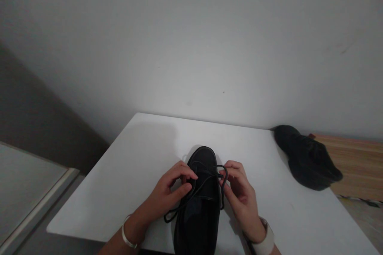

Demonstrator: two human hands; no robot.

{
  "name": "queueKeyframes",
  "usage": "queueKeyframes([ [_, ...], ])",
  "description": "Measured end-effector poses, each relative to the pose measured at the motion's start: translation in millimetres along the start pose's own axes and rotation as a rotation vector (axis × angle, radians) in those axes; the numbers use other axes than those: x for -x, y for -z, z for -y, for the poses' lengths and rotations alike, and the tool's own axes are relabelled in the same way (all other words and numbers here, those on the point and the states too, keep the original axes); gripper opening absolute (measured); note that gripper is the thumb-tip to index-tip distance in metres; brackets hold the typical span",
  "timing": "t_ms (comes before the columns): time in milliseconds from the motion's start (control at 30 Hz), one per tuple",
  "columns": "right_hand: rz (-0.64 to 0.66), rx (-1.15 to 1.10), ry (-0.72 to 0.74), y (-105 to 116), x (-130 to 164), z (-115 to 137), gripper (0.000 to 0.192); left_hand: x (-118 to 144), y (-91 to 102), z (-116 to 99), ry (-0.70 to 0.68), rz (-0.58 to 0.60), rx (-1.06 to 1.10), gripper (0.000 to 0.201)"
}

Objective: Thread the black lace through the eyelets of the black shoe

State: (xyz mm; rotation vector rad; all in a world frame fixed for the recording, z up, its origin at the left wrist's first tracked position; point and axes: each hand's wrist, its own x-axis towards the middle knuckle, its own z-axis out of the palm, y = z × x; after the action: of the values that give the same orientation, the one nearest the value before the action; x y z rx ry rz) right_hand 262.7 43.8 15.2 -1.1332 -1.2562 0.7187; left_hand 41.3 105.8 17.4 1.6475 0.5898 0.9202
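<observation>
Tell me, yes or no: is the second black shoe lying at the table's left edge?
No, the second black shoe lies at the right edge of the white table, apart from the shoe between both hands.

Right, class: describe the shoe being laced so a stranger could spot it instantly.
Start at the white rectangular table against the pale wall. Near its front edge, between the left hand and right hand, stands a black lace-up shoe, toe pointing away. Unlike the crumpled black cloth at the right, it has thin black laces.

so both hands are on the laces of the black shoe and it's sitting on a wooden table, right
Not quite: the head view shows the left hand and right hand on the laces of the black shoe, but it sits on a white table, not a wooden one.
</observation>
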Motion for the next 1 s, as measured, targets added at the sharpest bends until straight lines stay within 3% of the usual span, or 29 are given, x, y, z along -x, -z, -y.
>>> queueKeyframes([
  [133,-0.074,0.014,-0.107,-1.7,-0.7,-7.6,0.009,-0.7,0.0,-2.4,-0.006,-0.003,0.0,0.019],
  [300,-0.412,-0.018,-0.157,7.6,-0.6,-16.7,0.014,-0.1,-0.7,-4.6,-0.001,0.0,0.008,0.02],
  [533,-0.268,-0.077,-0.242,3.5,-5.1,-16.2,0.023,-0.6,-0.6,-5.5,0.007,-0.002,0.006,0.02],
  [733,-0.534,-0.387,-0.264,21.7,-13.5,-14.7,0.026,-0.6,0.0,-3.8,0.004,0.002,0.001,0.021],
  [1000,-0.584,-0.393,-0.159,38.8,-31.3,2.6,0.03,-1.1,-0.9,-3.4,-0.015,0.006,-0.023,0.022],
])
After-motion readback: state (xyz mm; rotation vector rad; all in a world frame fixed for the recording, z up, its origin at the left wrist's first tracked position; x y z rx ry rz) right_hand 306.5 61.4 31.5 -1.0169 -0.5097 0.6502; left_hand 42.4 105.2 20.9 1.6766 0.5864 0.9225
